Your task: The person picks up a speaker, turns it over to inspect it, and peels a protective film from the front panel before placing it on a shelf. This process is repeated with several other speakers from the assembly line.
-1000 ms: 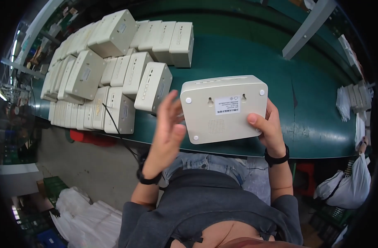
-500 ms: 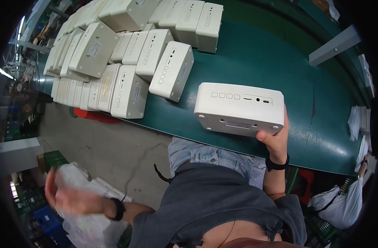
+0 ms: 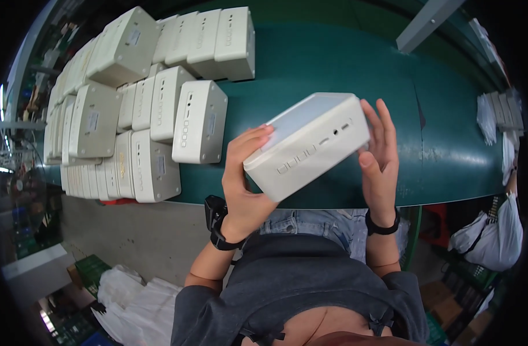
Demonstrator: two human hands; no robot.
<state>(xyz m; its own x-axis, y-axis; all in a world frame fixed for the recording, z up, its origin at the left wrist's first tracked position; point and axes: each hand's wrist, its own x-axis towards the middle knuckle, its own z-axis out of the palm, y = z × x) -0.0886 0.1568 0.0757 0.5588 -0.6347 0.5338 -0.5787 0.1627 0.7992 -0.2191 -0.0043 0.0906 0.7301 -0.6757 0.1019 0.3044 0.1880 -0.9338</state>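
A white box-shaped electronic device [image 3: 313, 155] is tilted in front of me above the table. One face carries a row of square buttons, a slot, a round jack and a small port; a smooth pale panel shows on its upper side. My left hand [image 3: 243, 187] is closed round its left end, fingers on the panel and thumb underneath. My right hand [image 3: 382, 164] is open at the right end, fingers stretched and thumb apart; whether it touches the device I cannot tell. Nearest on the table stands a similar white device [image 3: 199, 124].
Rows of like white devices [image 3: 151, 167] fill the left of the green table [image 3: 321, 52], some stacked on others. A grey post [image 3: 428, 26] rises at the far edge. White bags [image 3: 489, 239] hang at the right; plastic sheeting [image 3: 140, 300] lies lower left.
My left hand has come up from the lower left and taken hold of the device. My right hand's grip has opened. The device has turned and tilted, its left end lower. The view has shifted.
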